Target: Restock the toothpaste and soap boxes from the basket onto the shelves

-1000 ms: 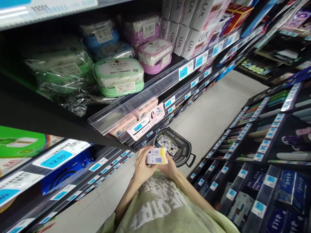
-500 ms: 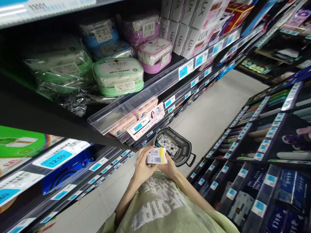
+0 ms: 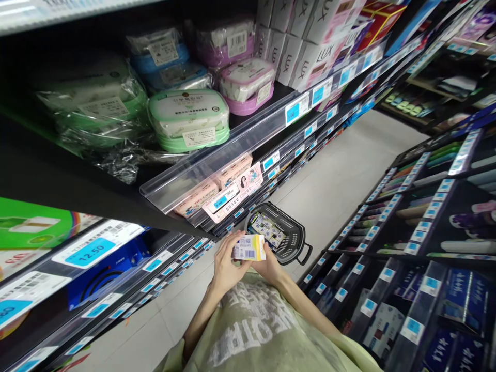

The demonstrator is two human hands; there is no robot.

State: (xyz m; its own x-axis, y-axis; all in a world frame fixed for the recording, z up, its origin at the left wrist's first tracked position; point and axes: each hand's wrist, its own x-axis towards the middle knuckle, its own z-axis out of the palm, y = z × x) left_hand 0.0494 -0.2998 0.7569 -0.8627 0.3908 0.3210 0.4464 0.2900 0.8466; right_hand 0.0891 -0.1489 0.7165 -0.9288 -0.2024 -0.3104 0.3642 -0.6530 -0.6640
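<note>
Both hands hold a small white and yellow box (image 3: 248, 247) in front of my body, its printed side with a barcode turned up toward me. My left hand (image 3: 226, 264) is closed around the box's left end. At its right end my right hand (image 3: 270, 266) grips it, with part of the fingers hidden behind the box. Just beyond the hands a dark grey shopping basket (image 3: 296, 235) stands on the floor. Patterned packages (image 3: 267, 230) lie inside the basket.
A shelf at the left carries plastic-wrapped green soap boxes (image 3: 188, 119), pink ones (image 3: 248, 85) and white LUX cartons (image 3: 306, 64). Its clear price rail (image 3: 232, 142) juts toward the aisle. On the right stand shelves with blue packages (image 3: 461, 299). Pale floor tiles (image 3: 349, 160) run between them.
Hardly anything differs. Both hands keep hold of the box in the same place, and the view has shifted very slightly.
</note>
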